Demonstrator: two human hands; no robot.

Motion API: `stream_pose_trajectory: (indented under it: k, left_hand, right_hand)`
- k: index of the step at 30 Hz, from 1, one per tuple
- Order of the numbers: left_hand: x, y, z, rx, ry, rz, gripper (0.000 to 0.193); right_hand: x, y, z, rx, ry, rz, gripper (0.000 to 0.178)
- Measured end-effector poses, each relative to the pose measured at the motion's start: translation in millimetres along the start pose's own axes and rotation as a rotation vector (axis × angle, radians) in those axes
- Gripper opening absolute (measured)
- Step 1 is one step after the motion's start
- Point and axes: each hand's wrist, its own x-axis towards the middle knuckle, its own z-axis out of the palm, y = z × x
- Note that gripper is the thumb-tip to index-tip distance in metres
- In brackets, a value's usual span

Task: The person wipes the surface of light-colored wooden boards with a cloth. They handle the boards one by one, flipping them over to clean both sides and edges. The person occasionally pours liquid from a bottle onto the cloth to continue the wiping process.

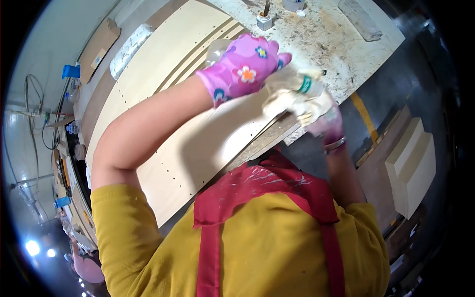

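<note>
My left hand point(245, 69), in a pink flowered glove, is curled with its fingers closed over a clear plastic container point(216, 49), most of which it hides. Just to its right, my right hand point(309, 109), in a stained pale glove, grips a small whitish bottle with a green band point(306, 84). The two hands almost touch. Both are over the near right corner of a pale plywood panel point(193, 148) with rows of small holes, which lies on a stained workbench point(326, 39).
A small white jar with a brush point(264, 20) and a wooden block point(361, 20) stand on the bench beyond the hands. A foil-wrapped roll point(129, 49) and cardboard point(99, 47) lie far left. Pale stepped wooden pieces point(413, 168) sit on the floor to the right.
</note>
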Motion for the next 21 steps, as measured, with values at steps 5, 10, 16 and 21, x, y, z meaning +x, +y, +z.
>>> stream_pose_trajectory:
  k: [5,10,16,21]
  left_hand:
    - [51,-39,17,-0.298,0.102,-0.049,0.072]
    - [113,-67,69,-0.804,0.409,-0.111,0.08]
    - [155,-65,144,-1.132,0.615,-0.205,0.092]
    - [119,-66,130,-1.191,0.36,-0.402,0.102]
  right_hand:
    - [6,-48,16,-1.21,0.02,-0.672,0.037]
    - [-28,-60,-18,-1.574,0.295,-0.851,0.04]
    - [-58,-28,-46,-1.692,0.517,-0.761,0.053]
    - [-62,-36,-73,-0.785,0.447,-0.519,0.047]
